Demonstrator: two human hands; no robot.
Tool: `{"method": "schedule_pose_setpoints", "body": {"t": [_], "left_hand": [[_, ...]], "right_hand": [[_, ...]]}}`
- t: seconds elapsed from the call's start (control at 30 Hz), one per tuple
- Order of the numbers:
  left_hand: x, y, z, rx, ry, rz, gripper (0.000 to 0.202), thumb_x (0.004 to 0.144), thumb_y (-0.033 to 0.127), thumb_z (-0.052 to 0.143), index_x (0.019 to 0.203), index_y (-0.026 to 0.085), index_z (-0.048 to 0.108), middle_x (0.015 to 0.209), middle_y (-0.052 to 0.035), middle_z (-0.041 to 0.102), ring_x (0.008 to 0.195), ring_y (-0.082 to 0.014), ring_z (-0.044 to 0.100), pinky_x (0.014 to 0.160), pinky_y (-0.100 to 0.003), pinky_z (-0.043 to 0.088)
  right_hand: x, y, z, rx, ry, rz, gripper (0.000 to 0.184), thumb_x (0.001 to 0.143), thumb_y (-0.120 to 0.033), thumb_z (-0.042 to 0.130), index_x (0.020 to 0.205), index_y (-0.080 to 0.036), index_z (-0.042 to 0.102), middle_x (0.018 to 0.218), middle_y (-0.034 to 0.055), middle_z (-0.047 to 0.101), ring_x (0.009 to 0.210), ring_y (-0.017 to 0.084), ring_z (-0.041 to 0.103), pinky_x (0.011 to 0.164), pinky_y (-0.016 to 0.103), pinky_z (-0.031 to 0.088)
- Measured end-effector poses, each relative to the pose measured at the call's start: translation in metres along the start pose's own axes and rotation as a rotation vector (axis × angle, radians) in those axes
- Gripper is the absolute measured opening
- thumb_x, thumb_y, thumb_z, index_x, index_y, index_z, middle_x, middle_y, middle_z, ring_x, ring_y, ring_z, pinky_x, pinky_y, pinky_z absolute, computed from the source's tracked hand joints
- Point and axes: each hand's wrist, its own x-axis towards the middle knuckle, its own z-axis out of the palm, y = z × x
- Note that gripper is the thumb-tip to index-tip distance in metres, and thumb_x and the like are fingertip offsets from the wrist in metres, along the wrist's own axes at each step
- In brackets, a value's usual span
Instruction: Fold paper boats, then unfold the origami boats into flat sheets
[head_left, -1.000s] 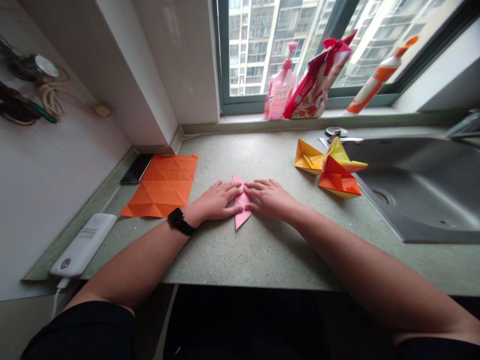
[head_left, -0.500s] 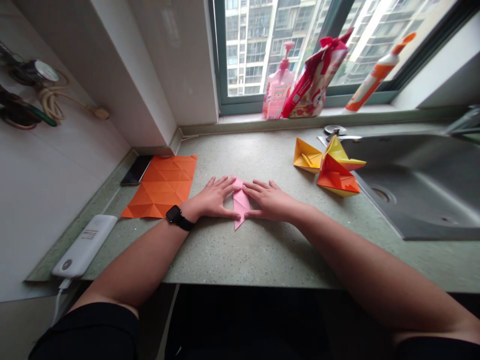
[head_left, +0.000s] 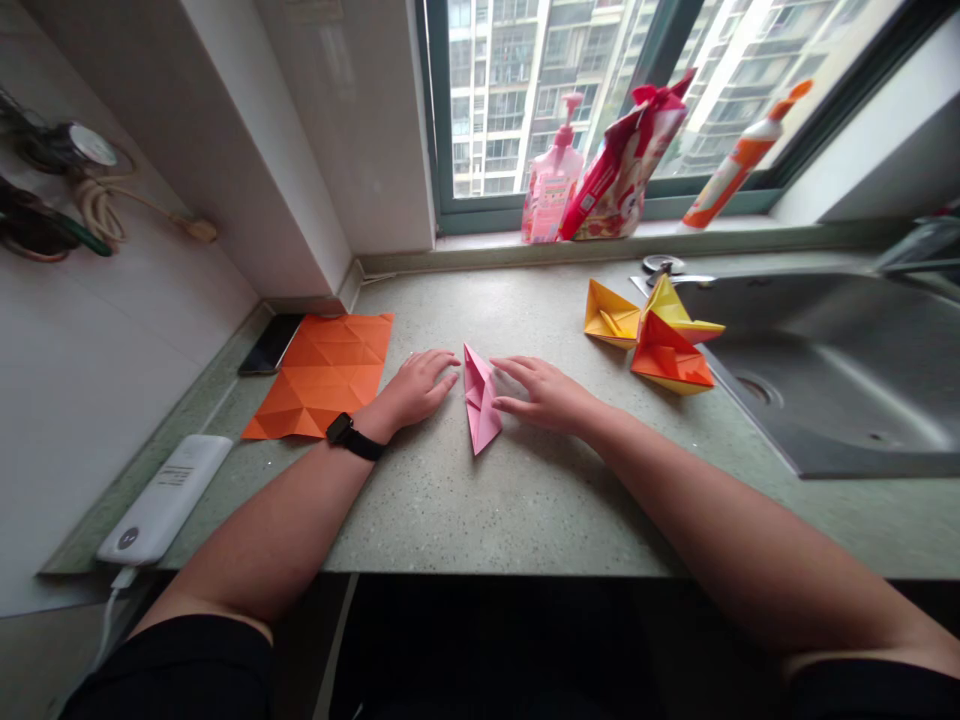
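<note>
While fingers point(head_left: 513, 405) are apart beside pink folded paper point(head_left: 484, 412), speckled counter point(head_left: 465, 520), steel sink point(head_left: 840, 365), window point(head_left: 487, 210) beyond.

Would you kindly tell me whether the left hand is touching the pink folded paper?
Apart: the head view shows a narrow strip of countertop between the left hand and the pink folded paper.
</note>
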Motion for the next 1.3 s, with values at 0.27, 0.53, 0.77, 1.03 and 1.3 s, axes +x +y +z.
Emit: {"method": "schedule_pose_setpoints", "body": {"t": [0.27, 0.53, 0.77, 1.03, 1.3], "left_hand": [[-0.011, 0.018, -0.005, -0.079, -0.036, 0.157, 0.034, 0.110, 0.037, 0.062, 0.141, 0.028, 0.071, 0.152, -0.0102, 0.066, 0.142, -0.0298, 0.060, 0.125, -0.057, 0.046], [-0.017, 0.034, -0.009, -0.071, -0.051, 0.191, 0.051, 0.105, 0.041, 0.071, 0.153, 0.029, 0.061, 0.161, -0.0124, 0.060, 0.150, -0.0334, 0.056, 0.134, -0.070, 0.027], [-0.016, 0.029, -0.006, 0.014, 0.026, 0.099, 0.032, 0.105, 0.039, 0.069, 0.134, 0.027, 0.072, 0.155, -0.0116, 0.064, 0.144, -0.0328, 0.060, 0.129, -0.065, 0.038], [-0.016, 0.022, -0.005, 0.087, -0.004, 0.126, 0.020, 0.103, 0.031, 0.074, 0.121, 0.025, 0.080, 0.156, -0.0126, 0.062, 0.144, -0.0342, 0.059, 0.125, -0.065, 0.044], [-0.015, 0.020, -0.002, 0.053, 0.028, 0.206, 0.019, 0.102, 0.020, 0.074, 0.118, 0.026, 0.082, 0.154, -0.0117, 0.063, 0.140, -0.0320, 0.062, 0.119, -0.060, 0.053]], "right_hand": [[0.001, -0.005, 0.000, 0.130, 0.084, 0.021, 0.059, 0.103, -0.045, 0.071, 0.158, -0.028, 0.059, 0.129, 0.0101, 0.082, 0.129, 0.032, 0.073, 0.115, 0.053, 0.054], [-0.001, -0.015, -0.001, 0.229, 0.121, 0.088, 0.058, 0.100, -0.039, 0.073, 0.155, -0.027, 0.061, 0.120, 0.0077, 0.084, 0.112, 0.029, 0.079, 0.101, 0.044, 0.060], [0.003, 0.000, 0.006, 0.229, 0.227, 0.109, 0.051, 0.091, -0.019, 0.074, 0.141, -0.027, 0.070, 0.126, 0.0094, 0.080, 0.123, 0.030, 0.073, 0.112, 0.050, 0.056], [0.005, 0.011, 0.005, 0.137, 0.189, 0.184, 0.040, 0.083, -0.018, 0.084, 0.121, -0.025, 0.075, 0.126, 0.0116, 0.075, 0.128, 0.033, 0.068, 0.115, 0.053, 0.054], [0.006, 0.009, 0.002, 0.106, 0.176, 0.185, 0.038, 0.083, -0.021, 0.088, 0.118, -0.027, 0.076, 0.124, 0.0091, 0.074, 0.127, 0.032, 0.068, 0.114, 0.051, 0.054]]}}
